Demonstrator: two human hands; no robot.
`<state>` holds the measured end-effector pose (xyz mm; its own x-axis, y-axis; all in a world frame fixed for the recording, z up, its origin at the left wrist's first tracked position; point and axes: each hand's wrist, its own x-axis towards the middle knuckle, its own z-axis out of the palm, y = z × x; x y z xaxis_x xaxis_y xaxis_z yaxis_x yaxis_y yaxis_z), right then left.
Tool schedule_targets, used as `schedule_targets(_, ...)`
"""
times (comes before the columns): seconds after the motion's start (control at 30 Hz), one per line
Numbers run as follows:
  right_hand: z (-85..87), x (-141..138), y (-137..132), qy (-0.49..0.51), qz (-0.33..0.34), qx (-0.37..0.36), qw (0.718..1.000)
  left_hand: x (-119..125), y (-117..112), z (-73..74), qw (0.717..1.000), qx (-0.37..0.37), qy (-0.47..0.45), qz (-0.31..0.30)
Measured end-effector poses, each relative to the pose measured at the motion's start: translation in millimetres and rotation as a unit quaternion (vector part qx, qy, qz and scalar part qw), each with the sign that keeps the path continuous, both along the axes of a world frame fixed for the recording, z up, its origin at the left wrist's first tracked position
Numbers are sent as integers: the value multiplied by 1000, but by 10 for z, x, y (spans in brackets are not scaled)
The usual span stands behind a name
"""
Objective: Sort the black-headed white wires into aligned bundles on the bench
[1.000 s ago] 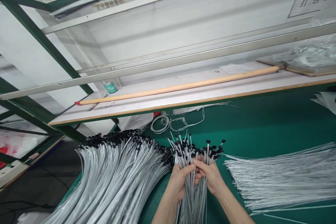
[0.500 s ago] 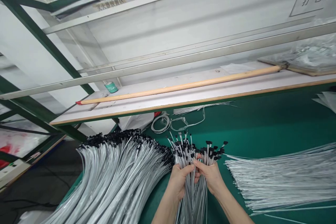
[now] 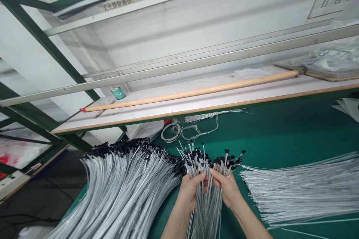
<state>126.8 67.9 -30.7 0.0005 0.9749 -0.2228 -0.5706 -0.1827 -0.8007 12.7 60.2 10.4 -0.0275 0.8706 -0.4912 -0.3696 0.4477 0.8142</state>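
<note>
My left hand (image 3: 189, 190) is wrapped round one part of a bundle of thin grey cables (image 3: 206, 213), just below their small black end pieces. Beside it, my right hand (image 3: 228, 188) grips the other part of the bundle, thumb on the near side. Both thumbs point inward, and a narrow gap with a few strands shows between them. The black ends (image 3: 228, 161) fan out above my hands at uneven heights. Close to my left lies a large heap of similar cables (image 3: 123, 190), with black ends at the top.
Right of my hands, a thick pile of grey strands (image 3: 303, 190) lies on the green tabletop (image 3: 280, 130). Behind are a coiled cable (image 3: 171, 132) and a shelf (image 3: 157, 115) bearing a long wooden pole (image 3: 190, 92) and a green can (image 3: 118, 93).
My hands have moved slightly apart, and the thumbs that were close together now have a gap between them. The black ends on the right have shifted a little rightward.
</note>
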Motion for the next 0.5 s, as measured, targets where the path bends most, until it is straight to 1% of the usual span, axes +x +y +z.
schedule_targets(0.13,-25,68,-14,4,0,-36,999,-39,8,13,1000,-11,-10,0)
schedule_targets(0.23,-5,78,-18,14,30,-13,999,-33,3,-1,1000,-20,-6,-3)
schedule_targets(0.27,10,65,-17,17,31,-3,999,-23,2,-14,1000,-18,-5,-4)
schedule_targets(0.33,46,15,-8,11,8,-7,1000,5,3,-48,1000,-9,-3,-4)
schedule_targets(0.4,85,-53,7,-15,-18,-37,999,32,5,-84,1000,2,3,-5)
schedule_targets(0.5,120,-144,32,-54,-14,-70,996,58,7,-119,1000,18,16,-16)
